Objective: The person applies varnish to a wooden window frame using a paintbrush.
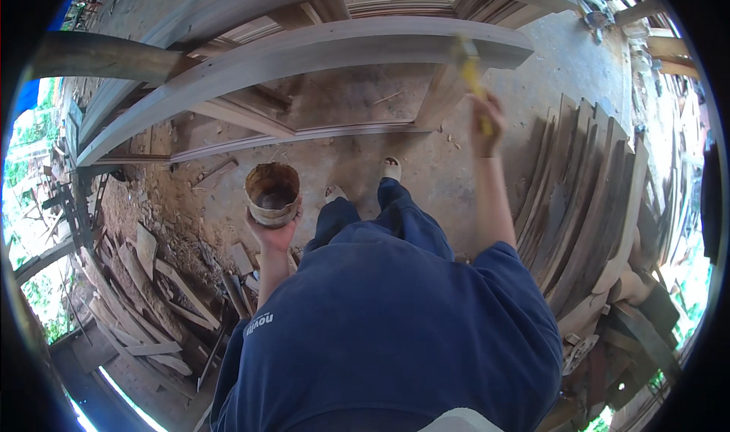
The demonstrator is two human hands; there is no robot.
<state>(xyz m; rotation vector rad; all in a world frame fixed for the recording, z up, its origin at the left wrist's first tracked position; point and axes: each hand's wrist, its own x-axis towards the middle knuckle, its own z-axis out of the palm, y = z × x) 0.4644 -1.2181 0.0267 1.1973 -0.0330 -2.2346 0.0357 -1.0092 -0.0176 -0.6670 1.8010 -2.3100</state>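
My left hand is wrapped round the lower side of a stained, open-topped tub. Some dark contents show at its bottom, but I cannot make out what they are. Farther forward on the right, my right hand is closed on the yellow handle of a paintbrush. Its bristle end, smeared by motion, is at the face of a long wooden beam near the beam's right end. Whether the bristles touch the wood, I cannot tell. The beam belongs to a large wooden frame standing in front of me.
A stack of long boards leans at the right. Scrap wood lies piled on the left, with shavings about it. A round timber juts in at the far left. My feet stand on the dusty concrete floor, close to the frame.
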